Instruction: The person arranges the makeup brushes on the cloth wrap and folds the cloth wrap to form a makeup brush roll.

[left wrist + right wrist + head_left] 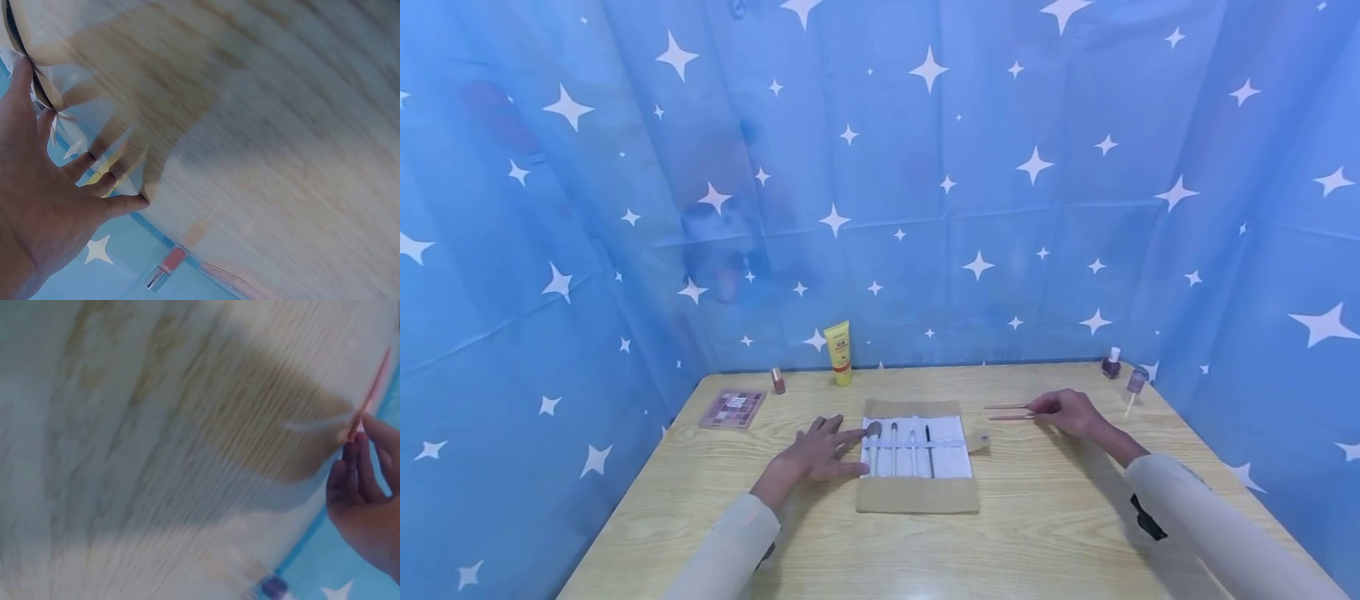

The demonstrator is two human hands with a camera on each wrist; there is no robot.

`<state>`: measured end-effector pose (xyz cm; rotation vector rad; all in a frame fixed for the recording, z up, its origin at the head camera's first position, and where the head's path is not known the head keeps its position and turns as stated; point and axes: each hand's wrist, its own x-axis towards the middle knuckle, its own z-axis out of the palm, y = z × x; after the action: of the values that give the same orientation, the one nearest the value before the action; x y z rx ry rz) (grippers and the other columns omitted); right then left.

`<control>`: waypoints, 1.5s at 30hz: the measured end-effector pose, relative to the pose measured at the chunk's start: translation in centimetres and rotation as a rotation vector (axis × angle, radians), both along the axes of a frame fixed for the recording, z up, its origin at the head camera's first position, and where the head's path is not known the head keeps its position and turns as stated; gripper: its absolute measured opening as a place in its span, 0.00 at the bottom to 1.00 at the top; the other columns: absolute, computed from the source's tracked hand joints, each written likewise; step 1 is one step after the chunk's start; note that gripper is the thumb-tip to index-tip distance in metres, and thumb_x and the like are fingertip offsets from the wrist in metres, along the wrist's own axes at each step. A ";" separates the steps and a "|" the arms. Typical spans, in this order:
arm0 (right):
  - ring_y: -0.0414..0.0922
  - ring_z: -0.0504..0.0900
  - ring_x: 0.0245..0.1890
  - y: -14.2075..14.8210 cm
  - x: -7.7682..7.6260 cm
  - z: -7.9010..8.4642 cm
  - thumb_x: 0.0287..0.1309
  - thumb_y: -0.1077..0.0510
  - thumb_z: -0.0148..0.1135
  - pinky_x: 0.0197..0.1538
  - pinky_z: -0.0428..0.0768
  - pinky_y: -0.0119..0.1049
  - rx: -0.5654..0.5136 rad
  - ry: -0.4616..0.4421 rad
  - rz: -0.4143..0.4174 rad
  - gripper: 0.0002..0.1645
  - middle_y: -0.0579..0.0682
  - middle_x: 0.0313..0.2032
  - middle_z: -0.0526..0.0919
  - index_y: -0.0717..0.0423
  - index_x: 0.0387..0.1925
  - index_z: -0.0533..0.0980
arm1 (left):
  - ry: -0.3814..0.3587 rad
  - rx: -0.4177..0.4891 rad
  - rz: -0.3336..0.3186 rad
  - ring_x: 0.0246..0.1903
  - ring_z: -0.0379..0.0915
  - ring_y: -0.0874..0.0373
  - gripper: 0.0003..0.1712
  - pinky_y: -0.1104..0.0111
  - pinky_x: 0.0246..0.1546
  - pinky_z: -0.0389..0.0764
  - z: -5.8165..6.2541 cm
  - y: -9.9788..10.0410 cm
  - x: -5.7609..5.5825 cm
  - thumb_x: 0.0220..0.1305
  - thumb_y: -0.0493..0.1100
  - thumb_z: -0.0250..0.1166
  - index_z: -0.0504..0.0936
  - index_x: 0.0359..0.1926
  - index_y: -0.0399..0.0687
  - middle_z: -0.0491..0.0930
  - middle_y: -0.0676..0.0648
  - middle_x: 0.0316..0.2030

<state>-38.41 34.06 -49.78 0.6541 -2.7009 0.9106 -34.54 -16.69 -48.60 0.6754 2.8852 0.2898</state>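
Observation:
An unrolled tan brush case (917, 495) with a white lining lies at the middle of the table. Four slots' worth aside, several makeup brushes (894, 450) stand side by side under its strap. My left hand (823, 452) rests at the case's left edge with fingers spread; thumb and index fingertips touch that edge. To the right of the case, my right hand (1067, 412) pinches a slim pink pencil-like stick (1011, 417) between thumb and fingertips, low over the table. A second thin line (1006, 406) runs alongside it. The stick (376, 381) also shows in the right wrist view.
At the back left are an eyeshadow palette (733, 409), a small reddish bottle (778, 381) and a yellow tube (839, 353). Two dark nail polish bottles, one purple (1111, 363) and one mauve (1137, 381), stand back right. A starry blue curtain (880, 183) encloses the table.

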 end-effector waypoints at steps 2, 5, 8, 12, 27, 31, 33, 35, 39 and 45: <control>0.43 0.88 0.32 0.3 0.1 0.0 0.58 0.62 0.74 0.38 0.86 0.40 -0.006 -0.001 0.019 0.09 0.54 0.34 0.91 0.62 0.40 0.88 | -0.002 -0.001 -0.001 0.78 0.48 0.32 0.45 0.26 0.69 0.53 0.1 0.0 0.0 0.65 0.78 0.58 0.64 0.79 0.71 0.54 0.37 0.80; 0.43 0.87 0.33 0.3 0.1 0.0 0.59 0.63 0.73 0.36 0.84 0.36 0.013 -0.019 0.008 0.07 0.55 0.36 0.91 0.62 0.39 0.88 | -0.007 0.003 0.002 0.78 0.47 0.32 0.46 0.25 0.69 0.52 0.1 0.1 0.0 0.65 0.78 0.58 0.65 0.78 0.71 0.54 0.37 0.80; 0.46 0.86 0.34 0.2 0.2 0.1 0.60 0.64 0.72 0.36 0.82 0.35 0.061 -0.040 -0.029 0.05 0.59 0.38 0.90 0.63 0.38 0.88 | -0.013 0.008 0.009 0.78 0.47 0.33 0.46 0.26 0.69 0.52 0.1 0.0 0.0 0.64 0.78 0.58 0.65 0.78 0.71 0.54 0.37 0.80; 0.43 0.82 0.31 -0.1 0.4 0.3 0.61 0.65 0.72 0.34 0.77 0.33 0.090 -0.046 -0.050 0.04 0.59 0.37 0.90 0.63 0.37 0.88 | -0.011 0.010 0.010 0.78 0.47 0.33 0.46 0.26 0.69 0.53 -0.1 0.0 -0.1 0.64 0.79 0.58 0.65 0.78 0.71 0.54 0.37 0.80; 0.48 0.89 0.38 -0.9 0.6 2.2 0.65 0.67 0.68 0.41 0.85 0.29 -0.091 0.017 0.037 0.06 0.55 0.36 0.90 0.64 0.43 0.85 | -0.006 -0.002 0.014 0.78 0.47 0.33 0.47 0.26 0.69 0.53 -0.1 0.0 0.0 0.64 0.79 0.57 0.65 0.78 0.70 0.54 0.38 0.80; 0.48 0.89 0.40 -1.6 1.1 2.8 0.66 0.66 0.67 0.43 0.85 0.28 -0.172 -0.022 0.047 0.11 0.61 0.39 0.89 0.67 0.49 0.83 | -0.008 0.007 0.012 0.78 0.47 0.32 0.46 0.26 0.69 0.53 -0.4 0.0 -0.1 0.63 0.79 0.58 0.65 0.78 0.71 0.54 0.38 0.80; 0.49 0.89 0.42 -2.0 1.3 3.2 0.68 0.66 0.66 0.43 0.86 0.31 -0.214 -0.059 0.052 0.15 0.65 0.42 0.88 0.69 0.54 0.80 | -0.007 0.007 0.011 0.78 0.47 0.33 0.46 0.26 0.69 0.53 -0.5 -0.1 -0.1 0.63 0.80 0.58 0.65 0.78 0.72 0.54 0.38 0.80; 0.50 0.89 0.44 -2.4 1.5 3.7 0.70 0.66 0.64 0.43 0.87 0.34 -0.265 -0.104 0.055 0.19 0.68 0.46 0.87 0.71 0.58 0.78 | -0.006 0.007 0.010 0.78 0.47 0.33 0.46 0.26 0.69 0.53 -0.6 -0.1 -0.1 0.63 0.80 0.57 0.65 0.78 0.73 0.54 0.38 0.80; 0.57 0.87 0.49 -3.2 1.6 4.5 0.73 0.66 0.61 0.42 0.88 0.39 -0.353 -0.167 0.067 0.23 0.72 0.51 0.84 0.72 0.64 0.72 | 0.005 0.009 0.004 0.77 0.48 0.33 0.46 0.25 0.68 0.54 -0.6 -0.1 -0.1 0.63 0.80 0.58 0.66 0.78 0.71 0.55 0.37 0.79; 0.61 0.87 0.50 -4.6 1.2 5.3 0.75 0.66 0.57 0.47 0.89 0.40 -0.393 -0.181 0.081 0.23 0.73 0.52 0.82 0.70 0.67 0.70 | 0.008 0.011 0.002 0.77 0.48 0.32 0.47 0.25 0.68 0.53 -0.4 0.0 -0.1 0.63 0.79 0.58 0.66 0.78 0.69 0.55 0.36 0.79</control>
<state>-37.24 29.42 -44.46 0.6225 -2.5403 1.5349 -34.63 -16.68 -48.98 0.6766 2.8946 0.3044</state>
